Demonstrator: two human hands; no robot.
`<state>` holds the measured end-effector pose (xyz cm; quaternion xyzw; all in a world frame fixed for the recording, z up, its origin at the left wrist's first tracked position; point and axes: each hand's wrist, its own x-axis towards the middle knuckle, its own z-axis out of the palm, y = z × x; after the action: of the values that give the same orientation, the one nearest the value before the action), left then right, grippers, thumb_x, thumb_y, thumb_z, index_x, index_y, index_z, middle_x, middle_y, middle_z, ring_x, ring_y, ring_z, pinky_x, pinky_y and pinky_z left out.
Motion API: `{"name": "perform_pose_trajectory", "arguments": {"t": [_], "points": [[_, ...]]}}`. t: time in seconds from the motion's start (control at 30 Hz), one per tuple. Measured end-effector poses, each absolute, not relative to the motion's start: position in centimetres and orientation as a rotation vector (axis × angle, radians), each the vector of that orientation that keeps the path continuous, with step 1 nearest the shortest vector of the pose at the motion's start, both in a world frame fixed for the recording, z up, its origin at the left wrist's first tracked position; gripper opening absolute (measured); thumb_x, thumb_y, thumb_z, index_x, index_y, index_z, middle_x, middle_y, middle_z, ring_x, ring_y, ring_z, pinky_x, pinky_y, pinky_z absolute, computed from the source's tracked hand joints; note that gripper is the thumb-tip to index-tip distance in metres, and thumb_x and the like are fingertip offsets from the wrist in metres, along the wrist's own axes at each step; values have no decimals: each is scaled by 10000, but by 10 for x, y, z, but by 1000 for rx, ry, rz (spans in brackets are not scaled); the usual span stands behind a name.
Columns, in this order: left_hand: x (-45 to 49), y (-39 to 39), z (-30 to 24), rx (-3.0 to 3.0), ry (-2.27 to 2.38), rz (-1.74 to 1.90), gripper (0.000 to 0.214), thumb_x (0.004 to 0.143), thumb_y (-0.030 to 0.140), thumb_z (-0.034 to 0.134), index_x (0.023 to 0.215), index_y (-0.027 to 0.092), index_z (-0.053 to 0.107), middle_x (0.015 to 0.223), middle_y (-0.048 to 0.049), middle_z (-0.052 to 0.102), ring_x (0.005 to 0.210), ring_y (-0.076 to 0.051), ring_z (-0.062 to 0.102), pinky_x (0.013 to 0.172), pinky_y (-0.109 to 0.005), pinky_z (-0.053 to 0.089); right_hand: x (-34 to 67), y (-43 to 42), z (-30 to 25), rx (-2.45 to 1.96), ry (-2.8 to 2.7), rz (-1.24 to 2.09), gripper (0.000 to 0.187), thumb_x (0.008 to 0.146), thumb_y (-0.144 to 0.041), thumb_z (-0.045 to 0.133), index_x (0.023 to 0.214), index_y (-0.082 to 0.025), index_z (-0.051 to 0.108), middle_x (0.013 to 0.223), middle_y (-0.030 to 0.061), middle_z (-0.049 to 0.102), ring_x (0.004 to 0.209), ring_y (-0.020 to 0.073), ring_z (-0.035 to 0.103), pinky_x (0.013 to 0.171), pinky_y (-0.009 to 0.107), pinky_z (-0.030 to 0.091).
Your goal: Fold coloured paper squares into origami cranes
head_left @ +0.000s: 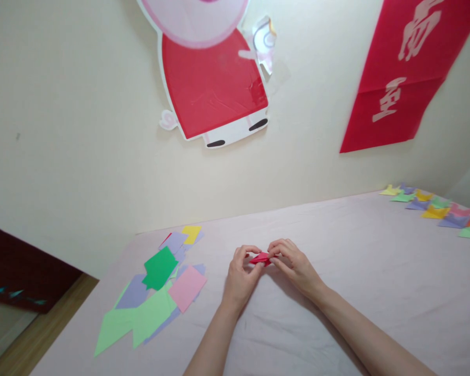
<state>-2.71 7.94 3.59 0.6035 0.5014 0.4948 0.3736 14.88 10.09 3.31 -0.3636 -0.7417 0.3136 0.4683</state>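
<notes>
A small folded red paper (261, 258) is held between my two hands, just above or on the pale cloth of the table (337, 271). My left hand (242, 274) pinches its left side between thumb and fingers. On its right side, my right hand (293, 265) grips the paper with the thumb and fingertips. The paper has several creased layers and a pointed left end; its right part is partly covered by the fingers.
Loose coloured paper sheets, among them a dark green one (161, 267) and a pink one (188, 288), lie overlapping at the left. Several folded paper figures (436, 211) stand in rows at the far right. Behind the table rises a wall (305, 156) with a red cartoon cutout (215, 83).
</notes>
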Motion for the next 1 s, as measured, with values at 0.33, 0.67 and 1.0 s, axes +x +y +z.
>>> {"name": "perform_pose_trajectory", "arguments": {"t": [0.33,0.67,1.0], "points": [[-28,81,33,1650,1227,1288,45,795,162,674,791,206,683,896,-49,654,924,-202,593,806,-294,456,147,102,31,-922,-1815,770,74,872,-231,616,798,-234,619,860,40,636,901,225,554,832,361,426],[-30,82,34,1613,1253,1380,53,797,223,672,755,193,680,891,-49,664,902,-198,610,841,-317,451,151,105,28,-973,-1689,941,104,847,-261,626,757,-212,619,800,21,607,811,195,556,760,316,415],[-24,80,35,1556,1315,1380,95,791,234,657,720,183,621,841,-37,658,827,-177,621,770,-286,462,150,105,25,-963,-1559,1041,69,809,-266,643,802,-209,606,783,-1,588,758,171,537,729,296,420]]}}
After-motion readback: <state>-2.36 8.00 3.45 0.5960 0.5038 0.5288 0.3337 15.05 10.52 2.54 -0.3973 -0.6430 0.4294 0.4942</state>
